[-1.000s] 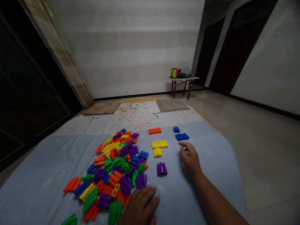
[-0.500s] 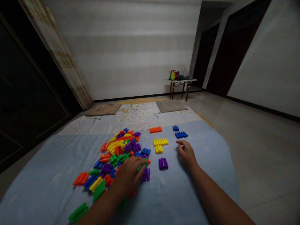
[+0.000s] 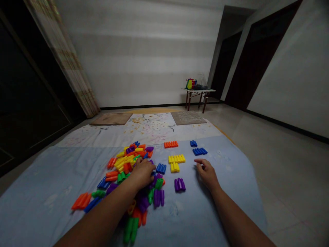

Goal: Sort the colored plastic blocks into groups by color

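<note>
My left hand [image 3: 144, 173] is down on a heap of plastic toy pieces shaped like joined tubes. Its fingers curl in among the pieces, and the tips are hidden, so whatever they grip does not show. A bit of a purple piece [image 3: 151, 162] peeks out just past the knuckles. My right hand [image 3: 206, 173] rests low over the cloth with nothing in it, index finger stretched out and the others loosely bent. Near it lie blue pieces [image 3: 199, 151], yellow pieces [image 3: 176, 159] and a purple piece [image 3: 180, 185]. Farther off sits an orange row [image 3: 171, 144].
A blue and white floral cloth [image 3: 226, 185] covers the round table. At its far edge lie a brown mat [image 3: 112, 119] and a greyish mat [image 3: 189, 117]. By the wall, a small folding table [image 3: 197, 90] bears a colourful bag [image 3: 191, 84] and a clear plastic bag.
My left hand has moved away from me, from the green piece at the heap's near right side to the purple pieces farther back. My right hand has hardly moved. The view has shifted slightly.
</note>
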A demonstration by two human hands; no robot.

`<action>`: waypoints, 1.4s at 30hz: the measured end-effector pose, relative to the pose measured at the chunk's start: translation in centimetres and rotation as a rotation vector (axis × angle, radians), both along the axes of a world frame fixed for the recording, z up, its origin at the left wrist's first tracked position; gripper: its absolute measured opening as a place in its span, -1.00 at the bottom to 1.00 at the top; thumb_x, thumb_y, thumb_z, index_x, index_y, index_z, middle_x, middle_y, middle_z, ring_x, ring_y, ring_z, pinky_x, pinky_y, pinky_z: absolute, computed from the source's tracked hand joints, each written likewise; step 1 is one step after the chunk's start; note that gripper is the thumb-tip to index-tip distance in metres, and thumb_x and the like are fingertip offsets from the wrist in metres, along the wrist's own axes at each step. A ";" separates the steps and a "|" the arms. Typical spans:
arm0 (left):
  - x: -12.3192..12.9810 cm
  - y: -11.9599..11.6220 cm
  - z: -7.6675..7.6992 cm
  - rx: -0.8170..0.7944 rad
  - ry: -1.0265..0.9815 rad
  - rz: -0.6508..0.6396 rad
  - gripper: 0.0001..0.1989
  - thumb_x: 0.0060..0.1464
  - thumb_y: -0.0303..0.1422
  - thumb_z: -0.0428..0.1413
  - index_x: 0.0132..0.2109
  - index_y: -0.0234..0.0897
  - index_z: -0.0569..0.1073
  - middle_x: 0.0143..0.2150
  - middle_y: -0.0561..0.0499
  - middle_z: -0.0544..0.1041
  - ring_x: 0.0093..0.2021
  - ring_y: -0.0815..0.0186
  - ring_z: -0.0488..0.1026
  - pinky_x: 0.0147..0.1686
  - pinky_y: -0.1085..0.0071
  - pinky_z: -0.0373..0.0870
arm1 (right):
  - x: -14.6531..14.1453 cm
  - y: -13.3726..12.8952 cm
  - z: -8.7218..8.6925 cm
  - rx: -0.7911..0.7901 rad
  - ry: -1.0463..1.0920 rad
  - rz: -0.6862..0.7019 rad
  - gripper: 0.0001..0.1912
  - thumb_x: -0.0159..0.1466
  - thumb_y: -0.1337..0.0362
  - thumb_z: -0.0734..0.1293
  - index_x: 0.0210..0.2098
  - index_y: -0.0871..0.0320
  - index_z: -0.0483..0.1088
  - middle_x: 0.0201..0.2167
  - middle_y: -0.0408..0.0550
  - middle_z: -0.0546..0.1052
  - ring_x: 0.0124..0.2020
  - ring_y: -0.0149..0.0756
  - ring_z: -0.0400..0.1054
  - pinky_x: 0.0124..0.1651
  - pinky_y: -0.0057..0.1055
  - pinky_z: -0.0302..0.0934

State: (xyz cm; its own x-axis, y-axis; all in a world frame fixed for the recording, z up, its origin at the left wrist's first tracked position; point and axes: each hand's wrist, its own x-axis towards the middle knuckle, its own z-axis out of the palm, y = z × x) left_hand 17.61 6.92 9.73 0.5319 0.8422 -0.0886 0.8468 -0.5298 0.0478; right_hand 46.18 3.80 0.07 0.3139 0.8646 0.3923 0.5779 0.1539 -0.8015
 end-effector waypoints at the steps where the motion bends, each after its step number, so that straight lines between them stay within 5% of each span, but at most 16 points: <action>1: -0.2 -0.1 0.2 0.013 -0.009 0.015 -0.72 -0.08 -0.33 0.07 -0.15 -0.15 0.47 -0.17 -0.07 0.51 -0.03 0.12 0.32 0.06 0.07 0.02 | 0.1 0.0 -0.1 -0.004 -0.002 0.001 -0.72 0.13 0.23 0.15 -0.28 0.15 0.44 -0.26 0.02 0.48 -0.18 -0.21 0.34 -0.18 -0.30 0.27; 7: -2.3 -0.8 1.8 0.194 -0.106 0.262 -0.63 0.05 -0.13 -0.07 -0.06 -0.13 0.42 -0.10 -0.07 0.50 -0.02 0.11 0.34 0.02 0.10 0.04 | 0.3 0.1 -0.3 -0.014 -0.014 0.006 -0.72 0.13 0.22 0.16 -0.28 0.16 0.44 -0.25 0.02 0.48 -0.23 -0.23 0.36 -0.21 -0.32 0.28; 12: -4.0 -1.3 1.8 0.165 -0.028 0.338 -0.61 0.05 -0.10 -0.08 -0.06 -0.14 0.44 -0.11 -0.10 0.52 -0.02 0.07 0.35 0.03 0.05 0.02 | 0.1 -0.1 0.0 -0.004 -0.013 0.011 -0.72 0.13 0.22 0.17 -0.30 0.16 0.45 -0.29 0.01 0.48 -0.23 -0.24 0.36 -0.21 -0.34 0.29; 20: -6.2 -1.9 1.3 0.055 -0.161 0.190 -0.58 0.02 -0.14 0.00 0.04 -0.09 0.37 0.10 -0.08 0.39 0.13 0.09 0.23 0.08 0.04 -0.01 | 0.0 0.0 -0.1 0.003 -0.012 0.009 -0.73 0.13 0.21 0.17 -0.31 0.16 0.45 -0.28 0.02 0.47 -0.23 -0.24 0.36 -0.21 -0.33 0.29; 27: -5.3 -1.6 0.8 0.065 -0.219 0.233 -0.72 -0.03 -0.21 0.08 -0.14 -0.12 0.47 -0.07 -0.04 0.51 0.01 0.09 0.35 0.04 0.06 0.06 | 0.0 0.0 0.0 -0.007 -0.049 0.021 -0.69 0.14 0.23 0.14 -0.26 0.18 0.44 -0.27 0.02 0.48 -0.24 -0.24 0.36 -0.22 -0.32 0.28; 32: -2.8 -5.2 -0.1 0.259 -0.387 0.234 -0.74 0.06 -0.25 0.02 -0.10 -0.14 0.44 -0.09 -0.03 0.50 -0.01 0.15 0.35 0.00 0.06 0.11 | -0.3 -0.2 0.6 0.019 -0.138 0.037 -0.71 0.16 0.24 0.14 -0.27 0.19 0.44 -0.26 0.04 0.48 -0.21 -0.22 0.33 -0.20 -0.30 0.27; 36: -1.6 -8.6 -1.5 0.265 -0.538 0.096 -0.77 0.13 -0.29 -0.05 -0.16 -0.19 0.45 -0.20 -0.02 0.51 -0.15 0.27 0.40 -0.11 0.25 0.26 | -1.0 -0.5 1.4 0.078 -0.189 0.073 -0.73 0.18 0.25 0.15 -0.26 0.17 0.42 -0.24 0.06 0.46 -0.18 -0.21 0.31 -0.19 -0.27 0.28; 42: -1.7 -9.4 -4.2 0.255 -0.547 0.068 -0.78 0.15 -0.34 -0.09 -0.20 -0.22 0.45 -0.25 -0.02 0.51 -0.21 0.27 0.41 -0.17 0.28 0.30 | -5.5 -1.4 4.9 0.167 -0.307 0.302 -0.80 0.21 0.28 0.19 -0.22 0.13 0.39 -0.24 0.02 0.47 -0.15 -0.22 0.30 -0.10 -0.22 0.22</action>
State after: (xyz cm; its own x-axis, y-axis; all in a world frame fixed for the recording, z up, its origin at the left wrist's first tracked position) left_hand 15.93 -2.45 5.53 0.3875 0.8346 0.3915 0.7674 -0.5274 0.3648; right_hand 40.71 2.42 4.99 -0.0953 0.8163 0.5696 0.6940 0.4647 -0.5499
